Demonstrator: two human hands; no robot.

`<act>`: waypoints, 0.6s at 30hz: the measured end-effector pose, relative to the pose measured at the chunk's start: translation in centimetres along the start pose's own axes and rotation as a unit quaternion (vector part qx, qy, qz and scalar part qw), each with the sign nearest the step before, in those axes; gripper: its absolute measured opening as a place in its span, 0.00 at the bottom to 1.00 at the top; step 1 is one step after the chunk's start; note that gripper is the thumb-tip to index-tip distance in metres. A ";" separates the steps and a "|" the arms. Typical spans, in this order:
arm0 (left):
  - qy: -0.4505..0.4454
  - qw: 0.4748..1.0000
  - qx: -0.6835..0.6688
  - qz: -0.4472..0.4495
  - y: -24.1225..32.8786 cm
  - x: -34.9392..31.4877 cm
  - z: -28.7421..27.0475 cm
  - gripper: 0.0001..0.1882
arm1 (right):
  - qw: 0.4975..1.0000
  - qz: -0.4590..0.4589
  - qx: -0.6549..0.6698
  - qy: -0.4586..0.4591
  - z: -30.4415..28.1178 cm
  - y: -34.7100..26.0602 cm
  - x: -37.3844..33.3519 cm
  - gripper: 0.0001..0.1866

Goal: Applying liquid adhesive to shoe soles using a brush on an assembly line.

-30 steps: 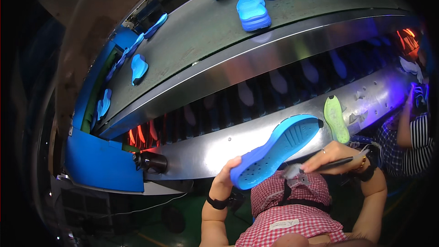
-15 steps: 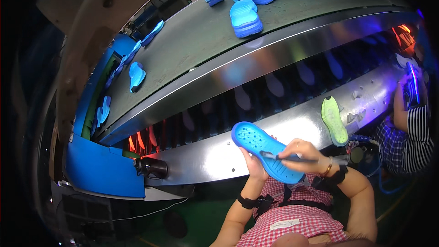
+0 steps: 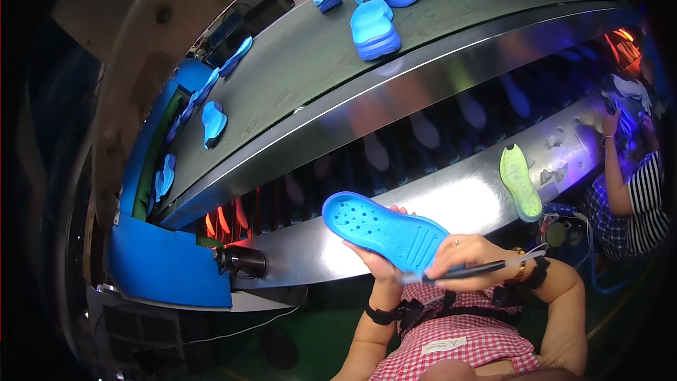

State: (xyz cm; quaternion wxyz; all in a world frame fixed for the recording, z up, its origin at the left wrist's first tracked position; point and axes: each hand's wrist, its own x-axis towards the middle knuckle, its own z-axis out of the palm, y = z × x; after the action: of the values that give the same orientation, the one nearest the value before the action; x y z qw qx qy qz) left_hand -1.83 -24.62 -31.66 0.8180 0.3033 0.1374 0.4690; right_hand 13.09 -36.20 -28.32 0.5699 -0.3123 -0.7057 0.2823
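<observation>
A blue shoe sole point(image 3: 374, 229) is held up in front of me, its dimpled, ribbed face turned up. My left hand point(image 3: 376, 264) is closed around its lower side, with fingertips showing past the far edge. At the sole's right end, my right hand point(image 3: 469, 257) grips a slim, dark-handled tool point(image 3: 486, 269). The tool's pale tip lies by the near edge of the sole, blurred. Whether those right fingers also touch the sole, I cannot tell.
A yellow-green sole point(image 3: 520, 182) lies on the metal ledge point(image 3: 338, 257) beyond my hands. Several blue soles, one thick point(image 3: 374, 30), lie on the conveyor belt point(image 3: 296, 63). A dark bottle point(image 3: 241, 261) stands at the ledge's left end. A co-worker point(image 3: 627, 197) is at the right.
The sole has shifted left and turned flatter in my left hand. My right hand and the tool have gone from the sole's middle down to its right, near end.
</observation>
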 end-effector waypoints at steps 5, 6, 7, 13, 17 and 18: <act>0.002 1.000 -0.014 0.027 1.3 0.7 0.1 0.46 | 0.981 0.166 -0.006 0.096 -1.4 0.6 -1.3 0.11; -0.013 0.999 0.014 0.051 1.5 0.9 0.2 0.46 | 0.994 0.105 0.010 0.034 -1.7 0.6 -1.4 0.11; 0.007 0.998 0.022 0.065 1.8 1.1 0.4 0.46 | 0.994 0.100 0.025 -0.023 -1.9 0.5 -1.8 0.11; -0.044 0.997 0.013 0.068 2.7 1.3 0.8 0.46 | 0.979 0.160 0.006 0.128 -2.5 0.4 -2.7 0.11; -0.056 0.995 0.016 0.076 2.9 1.4 0.8 0.46 | 0.982 0.145 0.113 -0.048 -2.3 1.6 -3.4 0.12; -0.072 0.995 0.026 0.071 3.1 1.6 0.9 0.46 | 0.972 0.147 0.184 -0.012 -2.2 2.0 -3.6 0.12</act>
State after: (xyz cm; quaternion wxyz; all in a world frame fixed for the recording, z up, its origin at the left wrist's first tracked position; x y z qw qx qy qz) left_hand -2.61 -22.47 -28.92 0.7823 0.3663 0.0689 0.4991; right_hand 16.09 -37.55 -31.61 0.5613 -0.2988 -0.5946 0.4921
